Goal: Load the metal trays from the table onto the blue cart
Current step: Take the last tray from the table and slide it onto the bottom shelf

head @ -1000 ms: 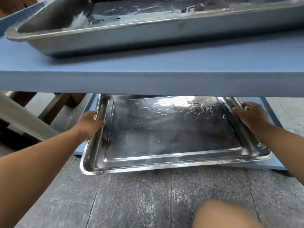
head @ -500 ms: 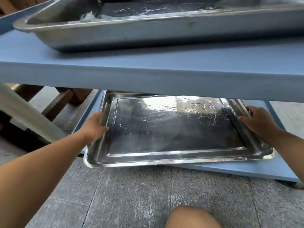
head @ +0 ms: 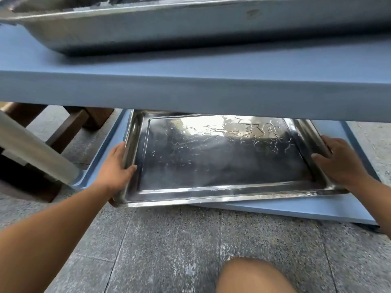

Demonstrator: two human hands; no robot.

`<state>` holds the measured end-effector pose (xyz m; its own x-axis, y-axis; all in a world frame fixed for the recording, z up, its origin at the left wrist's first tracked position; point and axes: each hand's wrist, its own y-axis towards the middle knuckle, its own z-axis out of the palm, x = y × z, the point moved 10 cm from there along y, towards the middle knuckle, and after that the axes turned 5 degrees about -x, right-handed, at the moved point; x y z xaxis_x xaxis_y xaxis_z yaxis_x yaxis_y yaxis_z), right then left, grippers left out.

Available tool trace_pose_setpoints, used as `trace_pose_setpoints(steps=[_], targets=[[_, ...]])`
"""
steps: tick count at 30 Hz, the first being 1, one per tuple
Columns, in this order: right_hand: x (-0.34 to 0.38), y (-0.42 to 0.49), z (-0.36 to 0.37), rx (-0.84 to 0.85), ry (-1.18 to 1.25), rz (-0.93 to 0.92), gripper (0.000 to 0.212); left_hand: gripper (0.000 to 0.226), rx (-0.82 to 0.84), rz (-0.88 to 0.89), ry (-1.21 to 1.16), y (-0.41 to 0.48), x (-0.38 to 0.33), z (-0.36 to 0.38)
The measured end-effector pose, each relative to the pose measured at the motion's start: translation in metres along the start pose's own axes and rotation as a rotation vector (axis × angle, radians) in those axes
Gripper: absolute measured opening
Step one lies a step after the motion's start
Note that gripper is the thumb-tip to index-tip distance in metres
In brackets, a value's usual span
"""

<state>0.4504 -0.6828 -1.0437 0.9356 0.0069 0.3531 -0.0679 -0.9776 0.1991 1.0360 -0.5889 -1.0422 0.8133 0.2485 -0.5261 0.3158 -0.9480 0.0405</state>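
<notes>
Shallow rectangular stainless-steel tray [head: 222, 157], wet, sat askew over the blue cart's lower shelf [head: 296, 210], near-left corner overhanging, left hand [head: 115, 168] and right hand [head: 338, 163] each clasping a side rim; likely risk: slick metal slipping, or the skewed corner jamming on the shelf's edge.

Grey speckled stone floor tiles [head: 169, 250] fill the lower view, separated by thin straight joints. Brown wooden beams [head: 69, 127] stand on the floor at upper left.
</notes>
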Motion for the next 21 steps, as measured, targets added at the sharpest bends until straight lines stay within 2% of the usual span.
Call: trace_pose_setpoints(steps=[9,16,18,21], targets=[[-0.002,0.027,0.003,0.025,-0.042,0.02,0.05,0.078,-0.012,0.019,0.01,0.015,-0.007,0.008],[-0.005,0.05,0.005,0.048,-0.066,0.018,0.052,0.079,-0.015,0.005,0.021,0.031,-0.011,0.021],[-0.008,0.054,0.005,0.064,-0.071,0.044,0.049,0.073,-0.034,0.036,0.027,0.036,-0.018,0.021],[-0.014,0.058,0.006,0.086,-0.041,0.099,0.032,0.066,-0.024,0.061,0.026,0.045,-0.026,0.024]])
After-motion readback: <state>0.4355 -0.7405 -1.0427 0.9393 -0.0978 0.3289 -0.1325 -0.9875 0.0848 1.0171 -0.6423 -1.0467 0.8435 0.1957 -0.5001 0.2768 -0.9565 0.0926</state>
